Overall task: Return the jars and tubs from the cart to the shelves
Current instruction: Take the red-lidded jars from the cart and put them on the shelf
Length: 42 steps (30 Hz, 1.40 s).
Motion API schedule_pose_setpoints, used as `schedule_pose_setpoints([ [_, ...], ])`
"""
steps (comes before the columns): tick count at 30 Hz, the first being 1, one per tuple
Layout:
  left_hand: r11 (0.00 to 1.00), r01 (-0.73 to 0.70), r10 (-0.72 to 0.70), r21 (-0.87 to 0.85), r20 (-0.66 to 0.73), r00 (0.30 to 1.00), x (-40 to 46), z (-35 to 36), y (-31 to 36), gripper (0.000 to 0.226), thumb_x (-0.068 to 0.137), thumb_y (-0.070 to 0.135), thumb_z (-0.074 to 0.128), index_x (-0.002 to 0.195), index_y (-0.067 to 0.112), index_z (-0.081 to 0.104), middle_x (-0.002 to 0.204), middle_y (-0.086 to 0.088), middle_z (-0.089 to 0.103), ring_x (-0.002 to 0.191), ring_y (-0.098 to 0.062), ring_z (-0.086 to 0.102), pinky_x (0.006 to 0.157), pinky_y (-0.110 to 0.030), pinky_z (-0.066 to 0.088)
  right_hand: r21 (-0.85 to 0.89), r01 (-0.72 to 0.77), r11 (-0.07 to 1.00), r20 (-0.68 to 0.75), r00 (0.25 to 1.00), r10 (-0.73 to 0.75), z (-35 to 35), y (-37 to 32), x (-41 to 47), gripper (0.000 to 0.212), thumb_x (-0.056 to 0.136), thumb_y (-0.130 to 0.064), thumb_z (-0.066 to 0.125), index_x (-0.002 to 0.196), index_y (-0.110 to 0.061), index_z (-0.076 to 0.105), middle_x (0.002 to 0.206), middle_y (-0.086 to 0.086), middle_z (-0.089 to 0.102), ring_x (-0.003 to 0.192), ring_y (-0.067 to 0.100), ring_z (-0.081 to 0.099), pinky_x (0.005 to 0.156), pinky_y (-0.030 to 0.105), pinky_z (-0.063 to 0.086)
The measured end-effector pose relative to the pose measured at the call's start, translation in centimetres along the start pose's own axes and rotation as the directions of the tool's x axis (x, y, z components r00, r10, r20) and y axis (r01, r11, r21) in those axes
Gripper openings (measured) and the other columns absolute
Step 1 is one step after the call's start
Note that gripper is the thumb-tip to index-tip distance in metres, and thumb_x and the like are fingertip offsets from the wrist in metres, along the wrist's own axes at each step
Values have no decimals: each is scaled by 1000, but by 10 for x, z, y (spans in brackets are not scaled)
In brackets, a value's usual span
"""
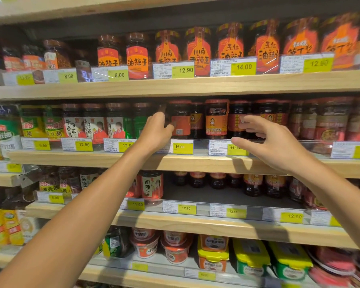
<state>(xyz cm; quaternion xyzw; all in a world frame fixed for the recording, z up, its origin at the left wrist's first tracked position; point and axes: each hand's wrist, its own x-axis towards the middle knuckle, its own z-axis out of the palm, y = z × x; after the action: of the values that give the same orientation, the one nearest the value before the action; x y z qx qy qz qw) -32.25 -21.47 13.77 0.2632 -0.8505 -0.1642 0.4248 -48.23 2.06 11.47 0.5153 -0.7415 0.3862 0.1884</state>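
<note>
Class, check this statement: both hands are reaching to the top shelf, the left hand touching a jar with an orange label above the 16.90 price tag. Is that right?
Not quite. The head view shows both hands at the middle shelf, not the top one. The left hand does touch the jar with an orange label above the 16.90 price tag, and the right hand reaches in beside it.
</note>
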Motion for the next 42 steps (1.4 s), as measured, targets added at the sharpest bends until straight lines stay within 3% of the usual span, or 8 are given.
schedule_pose_setpoints([
  [5, 999, -44, 43, 16, 36, 998, -12, -6, -5, 30, 100, 33, 52, 110, 6, 54, 112, -9, 61, 101, -26, 59, 84, -44, 51, 0, 4, 1000, -19, 1000, -4, -4, -9, -7, 77, 78, -65, 64, 144, -28, 51, 139, -9, 61, 131, 10, 54, 112, 42, 43],
  [10, 962, -272, 272, 25, -5, 962, -44, -14, -17, 48, 99, 32, 56, 144, 19, 44, 144, 3, 50, 133, -15, 48, 109, -42, 43, -25, 12, 1000, -43, 999, -13, -10, -17, -20, 66, 86, -52, 68, 145, -27, 51, 138, -12, 61, 128, 1, 52, 110, 28, 39],
  [15, 870, -494, 494, 5, -26, 869, -72, -13, -14, 40, 97, 29, 60, 136, 27, 52, 140, 11, 53, 130, -12, 50, 106, -38, 44, -156, 14, 988, -67, 997, -24, -18, -14, -44, 63, 89, -57, 63, 145, -31, 50, 145, -16, 54, 137, 5, 45, 114, 39, 39],
  [23, 722, -686, 691, -83, 76, 719, -96, 44, 31, 41, 95, 37, 53, 132, 22, 58, 137, 6, 56, 127, -18, 52, 103, -41, 46, -358, -81, 930, 8, 996, 90, -44, 11, -108, 62, 92, -54, 61, 147, -29, 47, 148, -12, 51, 137, 6, 44, 108, 20, 33],
  [27, 659, -745, 751, -109, 162, 640, -116, 76, 72, 45, 95, 44, 49, 134, 23, 57, 135, 5, 56, 126, -19, 52, 104, -41, 46, -432, -134, 892, 23, 987, 159, -77, 31, -150, 64, 93, -61, 56, 149, -32, 43, 151, -11, 46, 141, 9, 39, 115, 36, 37],
  [30, 607, -784, 790, -126, 197, 580, -134, 97, 112, 48, 94, 46, 48, 134, 21, 57, 134, 2, 58, 125, -21, 54, 104, -42, 45, -473, -178, 863, 29, 976, 217, -111, 44, -184, 64, 95, -58, 55, 152, -32, 39, 155, -10, 40, 145, 7, 31, 118, 29, 31],
  [37, 512, -829, 855, -225, 224, 467, -204, 165, 240, 50, 92, 48, 48, 131, 19, 60, 135, 0, 59, 126, -22, 55, 108, -37, 42, -580, -310, 754, -1, 925, 379, -220, 81, -291, 67, 95, -62, 50, 154, -35, 33, 160, -14, 31, 146, 6, 27, 117, 28, 28],
  [42, 386, -866, 915, -319, 247, 317, -276, 232, 359, 51, 92, 48, 50, 132, 18, 59, 134, -3, 61, 123, -24, 57, 105, -37, 45, -637, -413, 651, -76, 874, 480, -315, 114, -395, 68, 95, -62, 50, 154, -32, 34, 160, -11, 32, 145, 9, 28, 116, 25, 27],
])
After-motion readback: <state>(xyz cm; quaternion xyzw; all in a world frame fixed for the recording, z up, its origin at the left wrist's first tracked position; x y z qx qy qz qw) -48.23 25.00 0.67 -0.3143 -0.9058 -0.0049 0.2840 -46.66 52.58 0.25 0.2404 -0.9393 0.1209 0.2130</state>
